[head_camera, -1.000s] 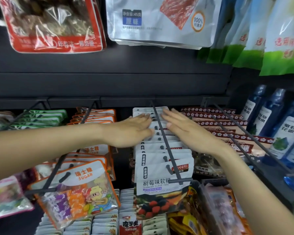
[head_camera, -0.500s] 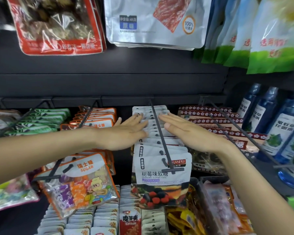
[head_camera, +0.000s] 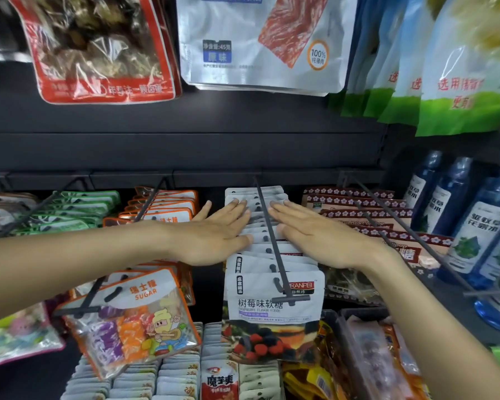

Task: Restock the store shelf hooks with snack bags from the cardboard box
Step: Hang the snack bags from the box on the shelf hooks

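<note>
A row of white raspberry candy bags (head_camera: 274, 298) hangs on a dark hook rod (head_camera: 269, 235) in the middle of the shelf. My left hand (head_camera: 214, 235) lies flat on the bag tops left of the rod, fingers straight. On the other side of the rod my right hand (head_camera: 315, 235) rests flat on the same bags, its fingers straight too. Neither hand holds a bag. The cardboard box is out of view.
Orange sugar candy bags (head_camera: 133, 319) hang on the hook to the left, green bags (head_camera: 70, 209) further left. Red flower-trimmed bags (head_camera: 367, 215) hang to the right, beside blue bottles (head_camera: 474, 232). Large bags (head_camera: 260, 41) hang overhead. Stacked packets (head_camera: 168, 379) lie below.
Both hands have slid a little toward the back of the hook along the white bag tops, staying flat. The camera has shifted slightly closer and lower.
</note>
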`<action>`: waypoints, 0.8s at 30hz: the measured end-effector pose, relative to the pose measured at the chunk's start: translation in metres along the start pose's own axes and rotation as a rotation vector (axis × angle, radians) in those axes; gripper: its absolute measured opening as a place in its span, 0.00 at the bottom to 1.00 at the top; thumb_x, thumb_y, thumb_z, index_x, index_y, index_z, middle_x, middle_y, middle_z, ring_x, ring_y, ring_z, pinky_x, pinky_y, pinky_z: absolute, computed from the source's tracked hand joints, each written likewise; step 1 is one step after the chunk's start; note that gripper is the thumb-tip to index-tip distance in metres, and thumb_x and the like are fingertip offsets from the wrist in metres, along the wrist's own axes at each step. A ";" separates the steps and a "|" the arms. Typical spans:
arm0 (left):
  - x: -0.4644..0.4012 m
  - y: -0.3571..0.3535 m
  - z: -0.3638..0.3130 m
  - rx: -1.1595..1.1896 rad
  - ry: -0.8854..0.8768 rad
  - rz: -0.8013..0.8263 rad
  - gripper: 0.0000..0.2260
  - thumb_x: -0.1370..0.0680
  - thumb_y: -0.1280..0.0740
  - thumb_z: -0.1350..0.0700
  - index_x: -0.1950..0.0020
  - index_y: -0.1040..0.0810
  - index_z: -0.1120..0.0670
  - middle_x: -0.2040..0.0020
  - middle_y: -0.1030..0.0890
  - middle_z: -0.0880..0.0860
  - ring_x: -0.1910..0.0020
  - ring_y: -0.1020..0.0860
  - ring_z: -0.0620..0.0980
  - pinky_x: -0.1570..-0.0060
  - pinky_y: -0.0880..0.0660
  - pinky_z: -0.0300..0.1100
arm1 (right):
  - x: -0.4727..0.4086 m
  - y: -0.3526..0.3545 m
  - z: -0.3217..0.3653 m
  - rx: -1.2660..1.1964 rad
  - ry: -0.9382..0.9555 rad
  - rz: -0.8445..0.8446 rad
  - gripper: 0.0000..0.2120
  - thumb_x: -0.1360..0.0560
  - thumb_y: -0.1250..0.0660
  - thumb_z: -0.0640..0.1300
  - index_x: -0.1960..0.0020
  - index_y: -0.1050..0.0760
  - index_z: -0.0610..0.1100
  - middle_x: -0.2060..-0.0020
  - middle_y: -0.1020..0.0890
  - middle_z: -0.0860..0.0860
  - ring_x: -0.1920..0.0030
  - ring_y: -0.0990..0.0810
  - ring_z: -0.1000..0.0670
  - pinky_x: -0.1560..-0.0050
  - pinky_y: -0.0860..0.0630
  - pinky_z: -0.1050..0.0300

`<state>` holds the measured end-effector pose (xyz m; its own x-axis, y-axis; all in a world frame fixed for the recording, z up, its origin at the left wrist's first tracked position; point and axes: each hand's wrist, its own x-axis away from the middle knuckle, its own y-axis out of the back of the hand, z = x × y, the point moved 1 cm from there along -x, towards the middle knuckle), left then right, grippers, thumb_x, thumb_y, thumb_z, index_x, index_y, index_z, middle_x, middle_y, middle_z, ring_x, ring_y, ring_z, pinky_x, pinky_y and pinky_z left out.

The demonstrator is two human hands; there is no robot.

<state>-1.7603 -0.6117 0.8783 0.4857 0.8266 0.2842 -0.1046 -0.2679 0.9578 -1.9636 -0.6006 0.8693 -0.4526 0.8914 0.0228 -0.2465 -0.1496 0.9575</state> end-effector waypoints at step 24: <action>-0.036 0.010 0.030 0.077 0.086 -0.047 0.26 0.16 0.58 0.45 0.21 0.59 0.53 0.22 0.64 0.51 0.24 0.65 0.46 0.27 0.65 0.50 | -0.040 0.015 -0.003 0.096 -0.125 0.088 0.28 0.16 0.56 0.54 0.21 0.57 0.43 0.22 0.57 0.49 0.22 0.57 0.54 0.28 0.60 0.64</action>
<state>-1.7529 -0.6588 0.8766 0.4121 0.8776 0.2447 -0.0146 -0.2622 0.9649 -1.9518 -0.6402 0.8813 -0.3575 0.9237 0.1376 -0.1254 -0.1935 0.9731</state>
